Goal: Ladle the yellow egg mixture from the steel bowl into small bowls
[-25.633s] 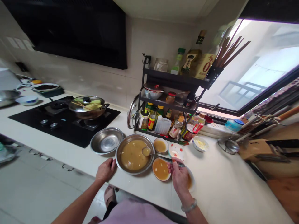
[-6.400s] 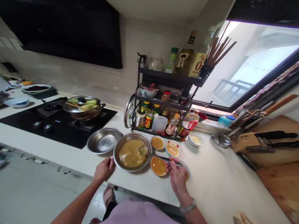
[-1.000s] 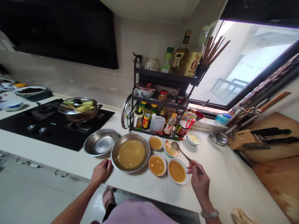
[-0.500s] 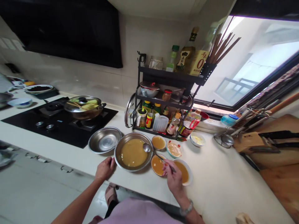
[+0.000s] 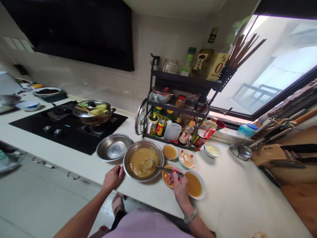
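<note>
My right hand (image 5: 178,185) is closed around the handle of a ladle (image 5: 167,170). The ladle's bowl dips into yellowish-brown liquid with pale bits inside a steel basin (image 5: 125,165). My left hand (image 5: 113,178) is curled closed on the counter's front edge, its thumb side against or very near the basin's left wall. Under my right fingers, partly covered, is a small bowl of orange-brown liquid (image 5: 166,180). A larger white bowl (image 5: 203,188) of brown liquid stands just right of that hand.
An empty steel basin (image 5: 101,153) stands to the left. Behind are small bowls (image 5: 170,152) and a condiment rack (image 5: 146,102). A lidded pan (image 5: 91,114) sits on the black hob (image 5: 71,140). A bowl with yellow bits (image 5: 212,150), ladles (image 5: 244,152) and a knife block (image 5: 266,153) are to the right.
My right hand has moved slightly, and the ladle has gone from near the basin's right rim down into the liquid near the middle. My left hand stays beside the basin.
</note>
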Demonstrator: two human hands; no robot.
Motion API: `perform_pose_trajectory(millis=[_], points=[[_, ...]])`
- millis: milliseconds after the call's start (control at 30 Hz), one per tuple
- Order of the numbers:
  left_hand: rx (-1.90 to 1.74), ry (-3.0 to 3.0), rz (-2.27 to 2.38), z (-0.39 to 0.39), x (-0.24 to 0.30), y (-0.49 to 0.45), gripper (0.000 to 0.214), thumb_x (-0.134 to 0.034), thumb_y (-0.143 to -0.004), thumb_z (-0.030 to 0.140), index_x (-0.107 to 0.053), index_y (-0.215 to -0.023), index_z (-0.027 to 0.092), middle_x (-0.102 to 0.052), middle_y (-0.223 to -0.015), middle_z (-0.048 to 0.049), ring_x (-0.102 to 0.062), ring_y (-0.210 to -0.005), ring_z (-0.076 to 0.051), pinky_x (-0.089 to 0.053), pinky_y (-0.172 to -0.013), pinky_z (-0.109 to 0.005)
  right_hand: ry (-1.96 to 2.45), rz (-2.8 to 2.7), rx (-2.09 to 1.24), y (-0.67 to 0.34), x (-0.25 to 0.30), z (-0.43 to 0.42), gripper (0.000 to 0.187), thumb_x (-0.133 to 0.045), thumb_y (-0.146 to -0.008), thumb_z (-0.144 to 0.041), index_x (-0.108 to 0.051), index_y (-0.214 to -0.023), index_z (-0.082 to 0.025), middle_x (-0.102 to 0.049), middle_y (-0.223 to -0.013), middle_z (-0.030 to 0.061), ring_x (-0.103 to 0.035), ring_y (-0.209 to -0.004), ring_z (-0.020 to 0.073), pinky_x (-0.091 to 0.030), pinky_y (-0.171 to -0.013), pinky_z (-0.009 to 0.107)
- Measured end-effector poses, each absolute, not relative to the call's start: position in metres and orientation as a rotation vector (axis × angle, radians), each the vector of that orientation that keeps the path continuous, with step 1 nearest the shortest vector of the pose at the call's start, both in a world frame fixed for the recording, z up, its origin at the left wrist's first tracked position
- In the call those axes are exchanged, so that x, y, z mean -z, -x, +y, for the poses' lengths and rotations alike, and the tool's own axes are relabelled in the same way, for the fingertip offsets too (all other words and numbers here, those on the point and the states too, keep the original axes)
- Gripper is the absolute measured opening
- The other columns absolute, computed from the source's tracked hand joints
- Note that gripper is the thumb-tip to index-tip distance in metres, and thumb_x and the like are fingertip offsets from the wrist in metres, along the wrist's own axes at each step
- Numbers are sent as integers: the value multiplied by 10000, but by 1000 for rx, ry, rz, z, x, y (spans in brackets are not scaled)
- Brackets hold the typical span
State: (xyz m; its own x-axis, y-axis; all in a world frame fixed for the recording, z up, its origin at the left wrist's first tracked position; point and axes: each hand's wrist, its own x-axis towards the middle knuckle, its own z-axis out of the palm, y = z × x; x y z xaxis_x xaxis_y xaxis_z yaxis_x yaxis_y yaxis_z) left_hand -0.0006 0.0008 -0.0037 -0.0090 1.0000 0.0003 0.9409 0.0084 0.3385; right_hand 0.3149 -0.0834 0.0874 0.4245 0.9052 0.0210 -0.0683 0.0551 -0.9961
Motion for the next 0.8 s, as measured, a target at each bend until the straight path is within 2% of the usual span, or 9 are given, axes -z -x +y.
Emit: perform_pose_trajectory(millis=[133, 500, 800], points=[[-358, -2014, 2038, 1, 2, 0, 396, -316, -947, 422, -591, -756, 210, -715, -825, -78, -635, -770, -193, -366, -672, -273, 1280, -819, -867, -320, -101, -87, 342, -633, -813, -497, -613, -926, -175, -666, -632, 38, -612, -503, 191, -518, -436, 306], [-338, -2049, 2061, 1, 3, 1, 390, -308, -945, 424, -559, -732, 217, -700, -781, -76, -645, -743, -197, -357, -641, -276, 1196, -610, -822, -349, -126, -92, 396, -725, -726, -496, -598, -912, -170, -667, -582, 27, -614, -486, 178, -449, -410, 256], [-352, -2058, 2046, 0, 2, 0, 389, -309, -950, 417, -569, -745, 213, -717, -819, -82, -641, -756, -198, -369, -664, -278, 1237, -539, -534, -415, -136, -108, 419, -762, -698, -470, -608, -901, -138, -659, -574, 27, -621, -508, 172, -481, -450, 270]])
